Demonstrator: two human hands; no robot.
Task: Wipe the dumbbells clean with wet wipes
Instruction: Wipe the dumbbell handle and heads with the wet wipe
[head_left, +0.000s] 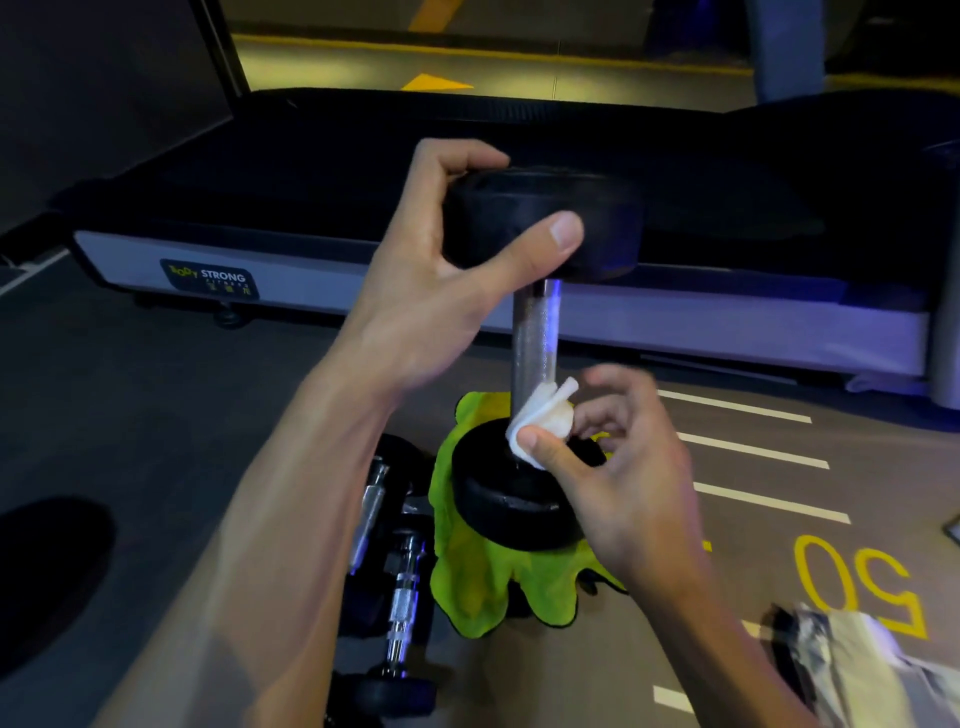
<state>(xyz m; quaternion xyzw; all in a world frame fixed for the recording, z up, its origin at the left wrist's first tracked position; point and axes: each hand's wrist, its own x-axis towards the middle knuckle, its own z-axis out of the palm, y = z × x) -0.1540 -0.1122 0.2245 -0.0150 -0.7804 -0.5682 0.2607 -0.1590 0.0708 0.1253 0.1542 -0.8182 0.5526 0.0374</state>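
Right hand (613, 457) pinches wet wipe (540, 421) at handle's base; left hand (441, 275), at twelve o'clock, grips dumbbell (535, 332), steadying it upright

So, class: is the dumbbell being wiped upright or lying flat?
Upright: the dumbbell stands on its lower head on the green cloth, left hand gripping the top.

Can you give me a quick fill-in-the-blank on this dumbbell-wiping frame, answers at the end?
1. The dumbbell stands upright on a bright ____ cloth.
2. The left hand grips the dumbbell's ____ weight.
3. The right hand pinches a white wipe against the base of the metal ____.
4. The yellow floor marking near the right forearm is the number ____.

Answers: green; top; handle; 50
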